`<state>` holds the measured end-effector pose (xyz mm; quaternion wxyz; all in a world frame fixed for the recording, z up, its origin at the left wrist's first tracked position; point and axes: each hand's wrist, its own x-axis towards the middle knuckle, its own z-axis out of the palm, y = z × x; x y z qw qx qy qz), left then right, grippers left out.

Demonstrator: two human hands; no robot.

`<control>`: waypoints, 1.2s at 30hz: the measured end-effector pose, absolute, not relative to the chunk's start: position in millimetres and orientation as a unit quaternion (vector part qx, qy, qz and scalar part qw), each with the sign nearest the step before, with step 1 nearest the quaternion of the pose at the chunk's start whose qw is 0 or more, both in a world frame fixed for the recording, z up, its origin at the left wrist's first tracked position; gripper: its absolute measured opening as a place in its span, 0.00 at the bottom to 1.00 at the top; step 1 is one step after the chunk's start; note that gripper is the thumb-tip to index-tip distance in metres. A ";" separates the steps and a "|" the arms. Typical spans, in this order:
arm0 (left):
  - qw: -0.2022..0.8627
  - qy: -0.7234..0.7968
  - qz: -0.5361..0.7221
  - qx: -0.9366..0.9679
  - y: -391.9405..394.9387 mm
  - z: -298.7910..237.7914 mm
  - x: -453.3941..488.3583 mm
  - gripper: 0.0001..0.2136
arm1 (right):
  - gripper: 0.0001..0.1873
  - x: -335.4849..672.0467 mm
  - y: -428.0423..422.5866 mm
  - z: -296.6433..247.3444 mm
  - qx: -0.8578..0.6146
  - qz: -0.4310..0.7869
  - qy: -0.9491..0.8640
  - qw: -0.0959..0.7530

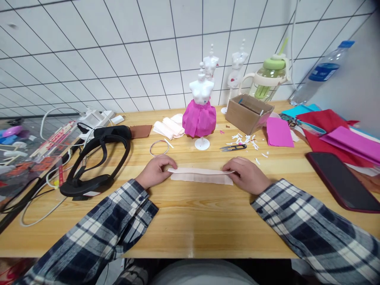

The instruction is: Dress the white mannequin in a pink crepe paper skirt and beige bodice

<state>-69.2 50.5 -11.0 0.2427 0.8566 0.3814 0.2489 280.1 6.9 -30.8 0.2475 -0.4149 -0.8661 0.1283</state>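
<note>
A pale pink strip of thin paper or fabric (202, 177) lies across the table in front of me, with a fold along its far edge. My left hand (157, 170) pinches the strip's left end between thumb and fingers. At the right end, my right hand (246, 174) grips it in the same way, so the folded edge is stretched straight. Just beyond stands a small white mannequin (202, 91) wearing a bright pink skirt (199, 118). Thread snips (234, 148) and white scraps (246, 139) lie beyond my right hand.
On the left are a black headset (97, 166), cables and a power strip (94, 118). A cardboard box (248, 113), a green-lidded cup (268, 79) and a water bottle (322, 73) stand at the back right. A phone (344, 182) and coloured sheets (326, 126) lie right. The table's front edge (190, 257) is near me.
</note>
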 end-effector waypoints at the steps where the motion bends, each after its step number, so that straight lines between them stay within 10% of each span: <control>1: 0.240 0.382 0.250 0.857 50.6 -11.5 -69.2 0.05 | 0.08 280.5 6.3 -31.1 -0.412 0.128 -0.868 0.248; 36: 0.085 0.315 0.177 0.929 42.8 -11.7 -80.9 0.14 | 0.15 293.4 -10.1 -31.4 -0.350 0.030 -0.915 0.200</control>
